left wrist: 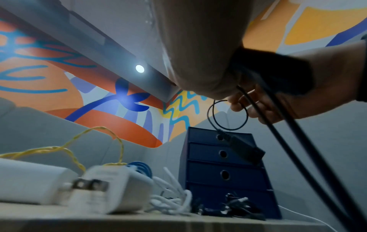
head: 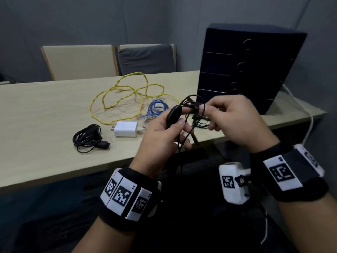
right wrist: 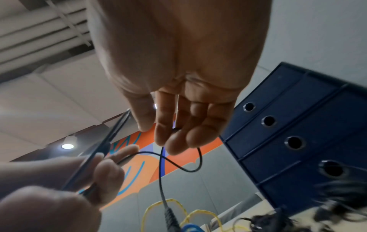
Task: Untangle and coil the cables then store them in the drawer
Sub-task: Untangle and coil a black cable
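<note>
Two hands, left (head: 164, 132) and right (head: 235, 121). One yellow cable (head: 116, 99), one blue cable (head: 157, 106), one white cable (head: 148, 121), one coiled black cable (head: 87, 138), one white charger (head: 125, 129), one four-drawer unit (head: 246, 70), two chairs.

The room is dim and cool-toned, lit from above: 1 round ceiling spotlight (left wrist: 139, 68) flares in the left wrist view with a soft bluish haze on the mural (left wrist: 59, 97) below it, and another ceiling lamp (right wrist: 67, 146) glows in the right wrist view. On the desk (head: 45, 114), the yellow cable (head: 116, 99) casts only faint, soft shadows. The head view bends straight lines at its edges. The white charger (left wrist: 111, 190) near the left wrist camera is smeared and out of focus. The left hand (right wrist: 59, 188) and the black cable tangle (right wrist: 341, 197) in the right wrist view are blurred.
</note>
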Demonstrator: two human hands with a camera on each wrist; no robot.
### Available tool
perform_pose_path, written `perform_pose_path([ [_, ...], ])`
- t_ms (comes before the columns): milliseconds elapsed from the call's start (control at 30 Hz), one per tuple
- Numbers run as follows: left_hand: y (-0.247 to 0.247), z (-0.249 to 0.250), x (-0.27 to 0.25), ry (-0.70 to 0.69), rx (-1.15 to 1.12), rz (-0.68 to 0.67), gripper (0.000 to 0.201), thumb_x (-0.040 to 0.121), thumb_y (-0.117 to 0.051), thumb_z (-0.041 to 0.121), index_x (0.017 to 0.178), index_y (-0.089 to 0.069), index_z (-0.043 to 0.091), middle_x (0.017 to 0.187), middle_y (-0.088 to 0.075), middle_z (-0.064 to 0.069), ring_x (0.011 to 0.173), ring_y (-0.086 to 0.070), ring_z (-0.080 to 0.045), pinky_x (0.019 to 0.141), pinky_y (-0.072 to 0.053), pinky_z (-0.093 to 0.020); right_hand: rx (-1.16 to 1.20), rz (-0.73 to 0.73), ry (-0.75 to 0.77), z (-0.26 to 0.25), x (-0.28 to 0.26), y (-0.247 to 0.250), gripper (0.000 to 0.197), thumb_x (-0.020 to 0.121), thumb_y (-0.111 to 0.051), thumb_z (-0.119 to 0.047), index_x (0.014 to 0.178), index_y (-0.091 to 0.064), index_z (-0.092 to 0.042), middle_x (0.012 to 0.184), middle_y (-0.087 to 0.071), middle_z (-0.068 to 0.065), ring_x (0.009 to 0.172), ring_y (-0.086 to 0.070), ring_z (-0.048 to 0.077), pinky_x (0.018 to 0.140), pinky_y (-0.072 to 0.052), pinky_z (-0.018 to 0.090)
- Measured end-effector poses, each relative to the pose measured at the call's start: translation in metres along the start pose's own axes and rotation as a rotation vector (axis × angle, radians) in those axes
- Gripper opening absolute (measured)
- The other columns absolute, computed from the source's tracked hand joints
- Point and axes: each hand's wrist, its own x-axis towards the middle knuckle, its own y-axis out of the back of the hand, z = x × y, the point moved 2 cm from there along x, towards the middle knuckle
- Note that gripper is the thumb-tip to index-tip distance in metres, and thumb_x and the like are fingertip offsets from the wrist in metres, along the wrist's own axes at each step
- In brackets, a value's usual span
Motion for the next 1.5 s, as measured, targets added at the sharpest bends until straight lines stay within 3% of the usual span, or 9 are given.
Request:
perform_pose_path([
  [133, -0.032, -0.015, -0.011, 0.075, 0.035, -0.063, 0.022, 0.099, -0.043, 0.001, 0.108, -0.06, 0.01, 0.075, -0.058, -0.01, 0.052, -0.053, -0.023, 0.041, -0.038, -0.012, 0.025, -0.041, -0.087, 0.033, -0.036, 0.013, 0.024, 0.091, -0.065, -0.033, 0.068, -0.066, -0.024, 0.047, -0.058, -0.001, 0.041, -0.054, 0.007, 0.049, -0.043, 0.026],
  [267, -0.052, -0.037, -0.018, 0.19, 0.08, -0.124, 0.018, 0.099, -0.044, 0.001, 0.104, -0.059, 0.011, 0.077, -0.059, -0.013, 0.052, -0.058, -0.024, 0.049, -0.049, -0.022, 0.01, -0.059, -0.133, 0.064, -0.062, 0.02, 0.02, 0.094, -0.061, -0.029, 0.079, -0.07, -0.02, 0.048, -0.058, -0.004, 0.043, -0.056, 0.007, 0.053, -0.045, 0.026],
  [467, -0.06, -0.066, -0.021, 0.184, 0.366, -0.112, 0.014, 0.089, -0.058, 0.021, 0.094, -0.068, 0.03, 0.084, -0.069, -0.005, 0.08, -0.067, -0.03, 0.086, -0.055, -0.051, 0.508, 0.045, -0.183, 0.09, -0.086, 0.01, 0.039, 0.095, -0.045, -0.052, 0.085, -0.065, -0.02, 0.087, -0.072, 0.008, 0.074, -0.067, 0.021, 0.071, -0.051, 0.035],
  [633, -0.052, -0.079, -0.019, 0.126, 0.558, -0.116, 0.008, 0.089, -0.06, 0.017, 0.087, -0.066, 0.021, 0.068, -0.06, 0.008, 0.064, -0.059, -0.014, 0.067, -0.047, -0.03, 0.469, 0.0, -0.136, 0.105, -0.088, -0.004, 0.024, 0.098, -0.05, -0.016, 0.075, -0.055, -0.014, 0.06, -0.051, 0.004, 0.051, -0.051, 0.018, 0.064, -0.046, 0.037],
  [733, -0.044, -0.079, -0.026, 0.25, 0.357, -0.182, 0.013, 0.092, -0.061, 0.014, 0.081, -0.06, 0.008, 0.055, -0.047, 0.01, 0.047, -0.038, -0.002, 0.048, -0.031, -0.017, 0.458, 0.047, -0.153, 0.114, -0.082, -0.014, 0.02, 0.091, -0.053, -0.027, 0.073, -0.059, -0.022, 0.05, -0.041, -0.003, 0.043, -0.038, 0.012, 0.057, -0.04, 0.04],
  [900, -0.029, -0.083, -0.04, 0.472, 0.061, -0.107, 0.053, 0.089, -0.033, 0.06, 0.074, -0.053, 0.014, 0.046, -0.023, 0.007, 0.041, -0.016, -0.007, 0.037, -0.013, -0.015, 0.423, 0.02, -0.115, 0.116, -0.072, -0.042, 0.016, 0.085, -0.059, -0.031, 0.071, -0.063, -0.024, 0.048, -0.045, -0.014, 0.048, -0.037, 0.003, 0.058, -0.032, 0.03],
  [1067, -0.016, -0.088, -0.051, 0.507, -0.292, -0.131, 0.038, 0.097, -0.032, 0.042, 0.101, -0.058, 0.014, 0.043, -0.025, 0.005, 0.04, -0.017, -0.007, 0.034, -0.013, -0.014, 0.464, -0.05, -0.124, 0.118, -0.073, -0.074, 0.021, 0.093, -0.057, -0.031, 0.075, -0.063, -0.024, 0.052, -0.053, -0.017, 0.046, -0.043, -0.001, 0.056, -0.03, 0.02],
  [1300, -0.002, -0.094, -0.054, 0.483, -0.687, -0.169, 0.039, 0.091, -0.041, 0.047, 0.093, -0.053, 0.01, 0.056, -0.041, 0.003, 0.044, -0.02, -0.005, 0.036, -0.012, -0.015, 0.406, -0.083, -0.161, 0.124, -0.084, -0.091, 0.027, 0.094, -0.054, -0.034, 0.076, -0.061, -0.016, 0.045, -0.044, -0.016, 0.044, -0.038, 0.001, 0.054, -0.025, 0.022],
  [1500, 0.001, -0.095, -0.056, 0.415, -0.583, -0.043, 0.029, 0.087, -0.048, 0.025, 0.107, -0.061, 0.008, 0.065, -0.055, 0.0, 0.044, -0.039, -0.005, 0.039, -0.02, -0.015, 0.363, -0.067, -0.184, 0.129, -0.092, -0.085, 0.019, 0.098, -0.056, -0.02, 0.08, -0.064, -0.019, 0.052, -0.053, -0.021, 0.05, -0.048, -0.001, 0.057, -0.03, 0.021],
])
